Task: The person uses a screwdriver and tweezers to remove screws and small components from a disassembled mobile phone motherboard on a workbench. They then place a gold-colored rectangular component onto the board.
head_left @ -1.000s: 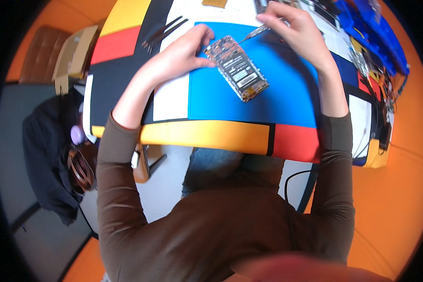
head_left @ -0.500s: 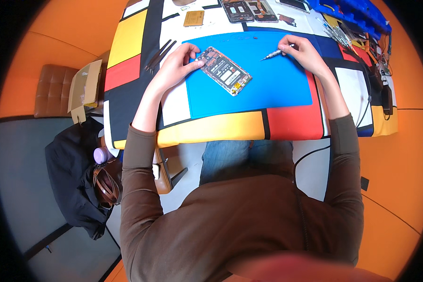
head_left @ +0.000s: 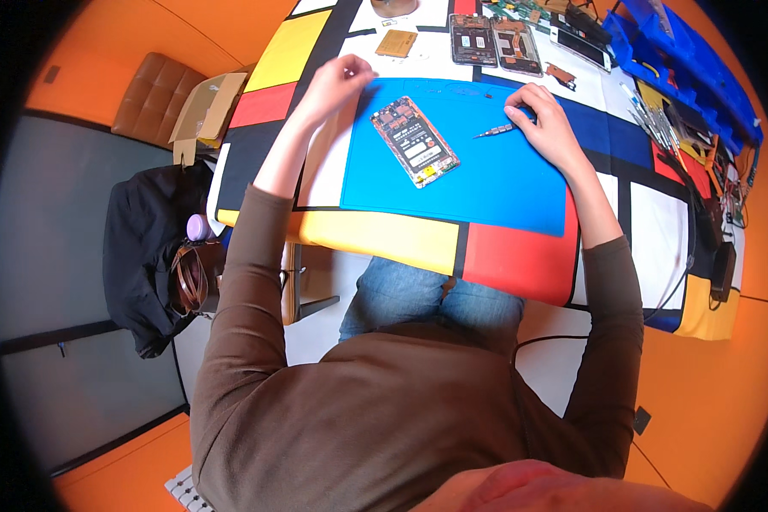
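An opened phone (head_left: 416,141) lies on the blue mat (head_left: 486,188), its battery and circuit boards showing. Above its upper left corner, at the mat's far left edge, is my left hand (head_left: 334,85), apart from the phone. Its fingers are curled together; whether something small is between them is hidden. My right hand (head_left: 544,128) is over the mat's right side and pinches a small precision screwdriver (head_left: 493,132), whose thin tip points left toward the phone.
Past the mat lie a gold-coloured battery (head_left: 397,43), an opened phone in two halves (head_left: 474,41) and a white phone (head_left: 582,43). Blue storage bins (head_left: 683,72) stand at the far right, beside several slim tools (head_left: 653,119). A cardboard box (head_left: 206,111) sits off the table's left side.
My left hand has let go of the phone and moved up and away from it. My right hand still holds the screwdriver. The whole view has shifted and turned.
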A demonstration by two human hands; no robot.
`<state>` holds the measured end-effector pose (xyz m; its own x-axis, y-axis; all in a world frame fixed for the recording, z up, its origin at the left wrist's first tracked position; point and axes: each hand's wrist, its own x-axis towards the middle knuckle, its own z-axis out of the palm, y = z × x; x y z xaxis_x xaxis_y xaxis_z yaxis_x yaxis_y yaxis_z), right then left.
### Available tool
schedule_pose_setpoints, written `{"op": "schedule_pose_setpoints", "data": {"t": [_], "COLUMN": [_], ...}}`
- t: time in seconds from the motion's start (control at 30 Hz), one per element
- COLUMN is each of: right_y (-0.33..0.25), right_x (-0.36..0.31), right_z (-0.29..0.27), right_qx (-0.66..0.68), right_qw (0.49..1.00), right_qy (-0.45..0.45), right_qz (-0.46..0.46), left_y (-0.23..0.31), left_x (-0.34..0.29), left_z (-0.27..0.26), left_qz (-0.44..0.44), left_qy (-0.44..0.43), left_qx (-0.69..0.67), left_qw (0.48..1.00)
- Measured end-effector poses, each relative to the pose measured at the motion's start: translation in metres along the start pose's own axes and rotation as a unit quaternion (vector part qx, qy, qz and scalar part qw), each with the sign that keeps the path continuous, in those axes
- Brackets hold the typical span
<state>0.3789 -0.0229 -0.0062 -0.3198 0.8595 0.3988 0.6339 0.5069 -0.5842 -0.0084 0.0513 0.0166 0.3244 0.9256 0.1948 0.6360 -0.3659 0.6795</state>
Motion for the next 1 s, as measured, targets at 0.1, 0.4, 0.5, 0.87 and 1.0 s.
{"op": "schedule_pose_setpoints", "data": {"t": [0.1,0.4,0.5,0.87,1.0], "right_y": [0.003,0.008,0.01,0.013,0.01], "right_x": [0.001,-0.002,-0.001,-0.001,-0.001], "right_z": [0.001,0.005,0.006,0.007,0.006], "right_qx": [-0.013,-0.027,-0.031,-0.064,-0.065], "right_qw": [1.0,0.999,0.997,0.996,0.997], "right_qy": [0.005,0.016,0.027,0.014,0.015], "right_qz": [-0.025,-0.04,-0.065,-0.054,-0.047], "left_y": [-0.009,-0.05,-0.052,-0.056,-0.058], "left_x": [0.047,0.124,0.129,0.125,0.115], "left_z": [0.006,0.052,0.053,0.056,0.044], "left_qz": [-0.047,-0.081,-0.16,-0.162,-0.156], "left_qy": [0.07,0.049,0.022,0.101,0.064], "left_qx": [0.06,0.199,0.049,-0.132,-0.276], "left_qw": [0.995,0.975,0.986,0.973,0.946]}}
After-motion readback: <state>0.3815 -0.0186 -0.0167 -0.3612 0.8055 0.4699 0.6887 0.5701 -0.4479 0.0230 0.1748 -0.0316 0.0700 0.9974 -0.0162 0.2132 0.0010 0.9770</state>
